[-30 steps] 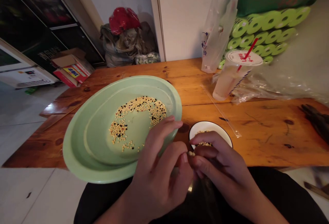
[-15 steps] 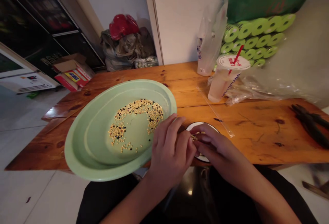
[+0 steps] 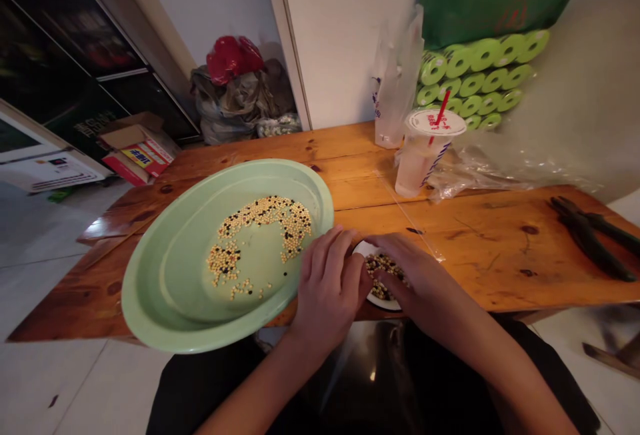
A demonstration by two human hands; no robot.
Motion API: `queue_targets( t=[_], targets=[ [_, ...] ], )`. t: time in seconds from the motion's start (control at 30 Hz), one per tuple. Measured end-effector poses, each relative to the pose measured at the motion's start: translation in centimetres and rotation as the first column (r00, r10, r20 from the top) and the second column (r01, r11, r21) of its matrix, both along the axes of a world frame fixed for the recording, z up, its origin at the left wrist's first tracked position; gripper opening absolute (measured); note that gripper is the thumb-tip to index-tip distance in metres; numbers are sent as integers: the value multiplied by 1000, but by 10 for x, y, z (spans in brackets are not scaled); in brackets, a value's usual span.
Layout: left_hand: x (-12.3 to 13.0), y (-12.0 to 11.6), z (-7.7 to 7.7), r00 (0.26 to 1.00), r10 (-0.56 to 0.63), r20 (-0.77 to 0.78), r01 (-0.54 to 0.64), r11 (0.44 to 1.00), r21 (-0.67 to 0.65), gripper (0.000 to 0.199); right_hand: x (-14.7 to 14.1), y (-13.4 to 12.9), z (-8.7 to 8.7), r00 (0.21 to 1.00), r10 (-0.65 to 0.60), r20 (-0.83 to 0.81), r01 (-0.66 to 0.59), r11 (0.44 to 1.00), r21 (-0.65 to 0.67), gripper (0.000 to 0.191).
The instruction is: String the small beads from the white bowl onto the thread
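Note:
A small white dish with a dark rim [image 3: 365, 248] stands near the table's front edge, with yellow and dark beans [image 3: 382, 267] in it. Over its right side my right hand [image 3: 425, 275] reaches in, thumb and fingers apart among the beans. My left hand [image 3: 327, 282] is curled between the dish and a large green basin [image 3: 167, 275], its fingers pressed together; whatever lies in the palm is hidden. Yellow beans mixed with black ones [image 3: 270, 210] lie in an arc on the basin's bottom.
Behind the dish stands a plastic cup with a red straw [image 3: 425, 155], beside a plastic bag [image 3: 393, 88]. Black-handled pliers [image 3: 593, 235] lie at the right. Clear plastic wrap [image 3: 480, 172] is by the wall. An open carton [image 3: 143, 152] sits past the table's left end.
My right hand has parted from the left fingertips, where beans showed between them, and its fingers have spread over the dish. More of the dish's beans show. The view has shifted slightly.

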State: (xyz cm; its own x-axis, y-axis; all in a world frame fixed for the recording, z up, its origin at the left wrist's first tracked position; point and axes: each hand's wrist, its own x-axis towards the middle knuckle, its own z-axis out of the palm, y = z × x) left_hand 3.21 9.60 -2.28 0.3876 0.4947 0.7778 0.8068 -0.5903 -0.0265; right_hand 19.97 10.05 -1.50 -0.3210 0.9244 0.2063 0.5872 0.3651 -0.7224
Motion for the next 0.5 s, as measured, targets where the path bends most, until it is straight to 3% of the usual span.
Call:
queue_targets(
  t=[0.13, 0.23, 0.43, 0.5],
  targets=[
    [0, -1, -2, 999, 2, -32, -2, 1000, 18, 6, 14, 6, -7, 996, -59, 62, 54, 996, 74, 39],
    [-1, -3, 0, 1000, 13, -13, -13, 1000, 15, 7, 16, 5, -3, 998, -14, 64, 11, 999, 47, 28],
    [-4, -6, 5, 997, 40, 69, -45, 997, 59, 4, 4, -4, 16, 993, 113, -39, -118, 976, -185, 14],
    [-4, -9, 9, 995, 45, 89, -50, 997, 57, 5, 2, -6, 20, 988, 119, -97, -135, 974, -182, 15]
  ],
)
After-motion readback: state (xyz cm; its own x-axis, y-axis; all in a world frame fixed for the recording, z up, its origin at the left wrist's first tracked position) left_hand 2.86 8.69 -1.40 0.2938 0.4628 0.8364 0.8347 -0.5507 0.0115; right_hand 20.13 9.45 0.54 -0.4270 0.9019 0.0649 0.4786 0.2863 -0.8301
